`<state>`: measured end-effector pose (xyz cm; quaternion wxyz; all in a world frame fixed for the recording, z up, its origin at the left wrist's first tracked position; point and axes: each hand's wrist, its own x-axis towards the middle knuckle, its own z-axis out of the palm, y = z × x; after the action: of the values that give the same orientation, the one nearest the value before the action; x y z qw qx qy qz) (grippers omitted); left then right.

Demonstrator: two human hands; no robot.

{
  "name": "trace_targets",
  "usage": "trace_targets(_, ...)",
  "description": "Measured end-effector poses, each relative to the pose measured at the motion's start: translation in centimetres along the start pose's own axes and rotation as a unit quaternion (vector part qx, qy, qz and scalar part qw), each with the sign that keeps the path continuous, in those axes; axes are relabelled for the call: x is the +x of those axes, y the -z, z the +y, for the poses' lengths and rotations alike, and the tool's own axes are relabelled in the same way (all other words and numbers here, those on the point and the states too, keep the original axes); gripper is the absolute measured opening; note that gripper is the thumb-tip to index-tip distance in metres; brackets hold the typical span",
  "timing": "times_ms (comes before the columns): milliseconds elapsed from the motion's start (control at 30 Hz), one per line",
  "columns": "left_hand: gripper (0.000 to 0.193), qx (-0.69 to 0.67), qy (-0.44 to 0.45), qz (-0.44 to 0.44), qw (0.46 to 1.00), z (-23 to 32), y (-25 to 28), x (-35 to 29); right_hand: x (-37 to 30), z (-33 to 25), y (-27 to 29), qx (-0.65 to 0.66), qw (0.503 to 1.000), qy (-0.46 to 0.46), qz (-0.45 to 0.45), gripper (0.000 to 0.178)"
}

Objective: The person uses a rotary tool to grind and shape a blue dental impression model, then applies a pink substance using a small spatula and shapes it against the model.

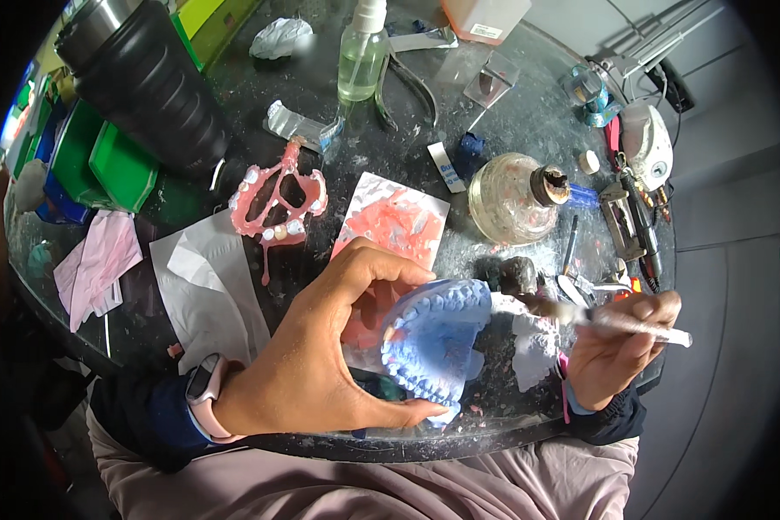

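The left hand (321,355) pinches a blue dental cast (433,342) between thumb below and curled fingers above, gripping it by its outer rim and holding it just above the near edge of the dark tabletop (494,130). The right hand (615,355) is closed around a slim white-caked hand tool (633,325), held pen-like, its working end pointed at the cast's right side.

The cast looks like plaster: stiff, fairly dense for its size, and brittle, so its row of small moulded teeth would likely chip under pressure. The solid base and flat back seem the safer places to grip, as the left hand does now, with fingers kept off the tooth ridge. The tool looks light and rigid, though its crusted coating may make it gritty.

Behind the cast lies a pink wax sheet (394,221), and left of that a pink wax frame with teeth set in it (277,204). A glass spirit lamp (516,199) stands beyond the right hand, a spray bottle (361,56) farther back.
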<state>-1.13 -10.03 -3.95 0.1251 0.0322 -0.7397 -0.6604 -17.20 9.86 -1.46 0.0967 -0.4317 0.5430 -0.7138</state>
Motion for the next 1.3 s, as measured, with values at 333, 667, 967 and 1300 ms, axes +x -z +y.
trace_targets(333, 0.084, -0.026, -0.026, 0.040, 0.999, 0.3, -0.2, 0.4, 3.5, 2.1, 3.3, -0.012, 0.974, -0.056, 0.217, 0.014)
trace_targets(667, 0.083, -0.002, -0.029, 0.041, 0.999, -0.2, -0.3, 0.3, 3.3, 2.6, 3.5, 0.000, 0.979, -0.082, 0.187, 0.014)
trace_targets(967, 0.085, -0.006, -0.025, 0.041, 0.999, -0.4, 0.0, 0.0, 3.1, 2.5, 3.1, -0.001, 0.979, -0.069, 0.192, 0.015)
trace_targets(1300, 0.085, -0.031, -0.033, 0.041, 0.998, -0.4, -0.3, 0.1, 2.9, 2.7, 3.6, -0.003, 0.982, -0.061, 0.179, 0.015)
